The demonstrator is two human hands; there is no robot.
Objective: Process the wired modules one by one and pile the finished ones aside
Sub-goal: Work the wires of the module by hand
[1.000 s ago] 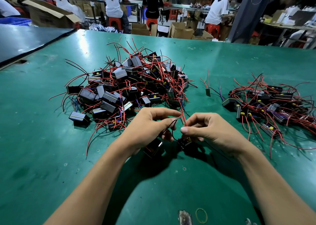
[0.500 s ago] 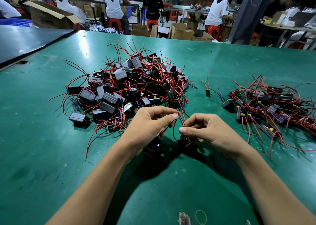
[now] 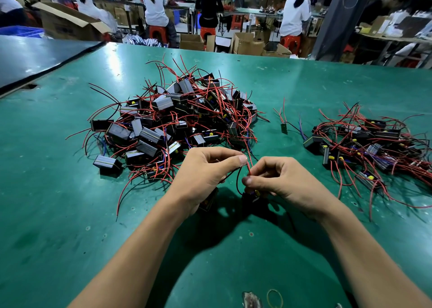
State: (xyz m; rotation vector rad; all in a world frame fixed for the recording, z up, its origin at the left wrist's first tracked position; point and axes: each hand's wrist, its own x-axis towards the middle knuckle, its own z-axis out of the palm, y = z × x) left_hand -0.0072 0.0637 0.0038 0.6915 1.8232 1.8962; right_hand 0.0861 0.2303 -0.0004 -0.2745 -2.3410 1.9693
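Now my left hand (image 3: 205, 172) pinches the black lead (image 3: 236, 181), my right hand (image 3: 287, 181) pinches the red wire (image 3: 248, 167) above the module (image 3: 250, 196) — held low over the table (image 3: 70, 214) between the raw heap (image 3: 177, 120) and the finished pile (image 3: 374, 141), likely for short reaches.

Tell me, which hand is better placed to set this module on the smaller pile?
Right, probably: the right hand pinches the wires just above the module, and the smaller pile lies on its side; the left hand would have to cross.
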